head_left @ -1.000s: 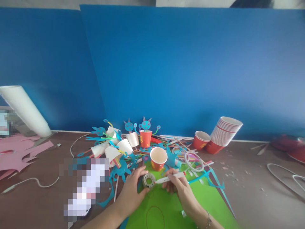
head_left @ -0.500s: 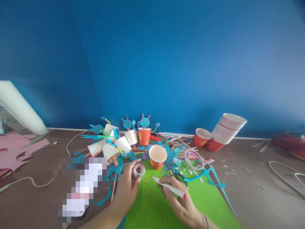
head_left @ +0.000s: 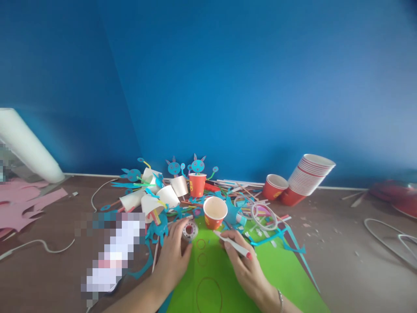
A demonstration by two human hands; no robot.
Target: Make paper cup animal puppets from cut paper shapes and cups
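Evidently the step in hand is drawing round outlines on the green sheet, best done with the sheet flat on the desk and whatever guides the line kept from sliding. At the left, the left hand is half curled, its fingers arched along the left edge of the tape roll and touching it, thumb near the lower edge; how firmly it grips, I cannot tell. The roll sits at the sheet's upper left corner, just beside the upper of two small red circles. For a clean ring, it should be pressed straight down, fingertips away from the edge being followed. Nearer the wearer is a larger outline; bare paper between shapes would keep their lines from crossing. Farther right, a paper cup stands upright at the far part of the sheet, near the tip of the marker, so strokes there need care not to knock it. The right hand is wrapped round the marker in a writing grip, tip pointing forward and left; whether the tip touches paper, I cannot tell. A steeper hold would follow an edge more closely. A blue strip lies just beyond that hand.
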